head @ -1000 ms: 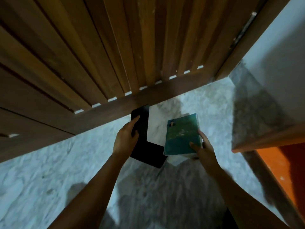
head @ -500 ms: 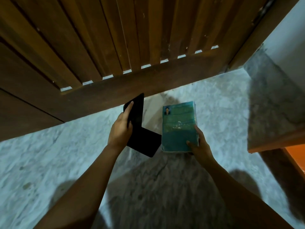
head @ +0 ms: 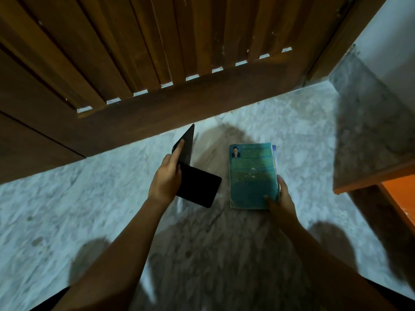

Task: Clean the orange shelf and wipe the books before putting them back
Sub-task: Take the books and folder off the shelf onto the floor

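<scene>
Both hands hold a book each, low over the marble floor (head: 67, 209) by the wooden door (head: 157, 52).
Left hand (head: 166, 178) grips the black book (head: 197, 187), opened into an L, fingers (head: 179, 147) along the raised cover. Right hand (head: 281, 198) pinches the teal book (head: 251, 176) at its lower right corner, thumb on the cover. Books lie side by side, apart; floor contact unclear. Orange shelf (head: 399, 194) at far right, well apart.

Orange shelf (head: 402, 198) mostly beyond right edge.
</scene>
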`<state>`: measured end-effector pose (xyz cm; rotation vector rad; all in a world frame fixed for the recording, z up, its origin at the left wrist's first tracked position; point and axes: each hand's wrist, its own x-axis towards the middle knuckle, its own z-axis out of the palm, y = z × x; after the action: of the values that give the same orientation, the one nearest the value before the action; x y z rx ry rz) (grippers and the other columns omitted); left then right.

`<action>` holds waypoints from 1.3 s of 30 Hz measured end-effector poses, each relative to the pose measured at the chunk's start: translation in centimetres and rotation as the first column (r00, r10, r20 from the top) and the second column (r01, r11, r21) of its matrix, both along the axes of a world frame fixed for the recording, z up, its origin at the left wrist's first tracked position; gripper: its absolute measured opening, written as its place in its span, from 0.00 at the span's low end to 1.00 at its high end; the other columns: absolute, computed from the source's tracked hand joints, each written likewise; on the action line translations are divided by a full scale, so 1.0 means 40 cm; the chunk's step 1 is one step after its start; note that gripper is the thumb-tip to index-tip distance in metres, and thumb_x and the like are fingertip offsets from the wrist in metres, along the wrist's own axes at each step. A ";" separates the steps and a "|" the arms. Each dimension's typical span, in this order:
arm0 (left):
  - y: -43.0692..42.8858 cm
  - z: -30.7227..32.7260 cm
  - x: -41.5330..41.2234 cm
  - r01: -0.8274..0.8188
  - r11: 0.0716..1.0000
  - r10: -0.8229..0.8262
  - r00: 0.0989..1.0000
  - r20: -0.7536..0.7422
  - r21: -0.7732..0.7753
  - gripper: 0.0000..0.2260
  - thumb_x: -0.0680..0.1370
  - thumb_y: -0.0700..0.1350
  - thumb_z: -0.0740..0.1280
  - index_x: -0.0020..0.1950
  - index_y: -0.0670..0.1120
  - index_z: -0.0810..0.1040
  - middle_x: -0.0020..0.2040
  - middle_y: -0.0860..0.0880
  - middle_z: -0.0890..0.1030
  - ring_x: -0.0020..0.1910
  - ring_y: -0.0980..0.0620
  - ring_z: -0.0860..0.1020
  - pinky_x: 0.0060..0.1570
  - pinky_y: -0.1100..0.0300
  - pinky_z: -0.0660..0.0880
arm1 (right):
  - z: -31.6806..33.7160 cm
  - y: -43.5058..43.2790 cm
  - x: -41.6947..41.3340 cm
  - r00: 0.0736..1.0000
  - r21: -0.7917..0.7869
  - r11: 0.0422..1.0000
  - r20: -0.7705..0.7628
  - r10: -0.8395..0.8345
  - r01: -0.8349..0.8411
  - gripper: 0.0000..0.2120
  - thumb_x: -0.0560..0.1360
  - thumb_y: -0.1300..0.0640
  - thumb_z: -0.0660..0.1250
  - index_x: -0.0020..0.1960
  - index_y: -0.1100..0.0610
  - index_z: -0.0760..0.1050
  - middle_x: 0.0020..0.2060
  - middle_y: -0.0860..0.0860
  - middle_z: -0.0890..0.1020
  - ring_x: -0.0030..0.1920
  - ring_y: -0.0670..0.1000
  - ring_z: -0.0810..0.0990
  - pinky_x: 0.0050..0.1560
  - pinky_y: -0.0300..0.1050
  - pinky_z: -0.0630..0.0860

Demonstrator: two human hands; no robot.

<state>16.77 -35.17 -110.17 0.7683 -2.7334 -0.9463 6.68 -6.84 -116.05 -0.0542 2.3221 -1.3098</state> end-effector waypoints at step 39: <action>-0.002 0.265 0.040 0.078 0.986 -0.056 0.987 0.150 -0.148 0.19 0.77 0.41 0.65 0.68 0.43 0.72 0.65 0.43 0.75 0.63 0.42 0.72 0.57 0.53 0.73 | 0.284 -0.121 -0.045 0.943 0.398 0.862 0.024 0.331 -0.312 0.21 0.74 0.58 0.68 0.64 0.63 0.71 0.61 0.62 0.70 0.60 0.62 0.73 0.59 0.54 0.72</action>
<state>18.38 -35.26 -99.58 0.7493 -2.9335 -0.7055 4.86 -11.67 -104.71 -0.3283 2.4396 -0.6650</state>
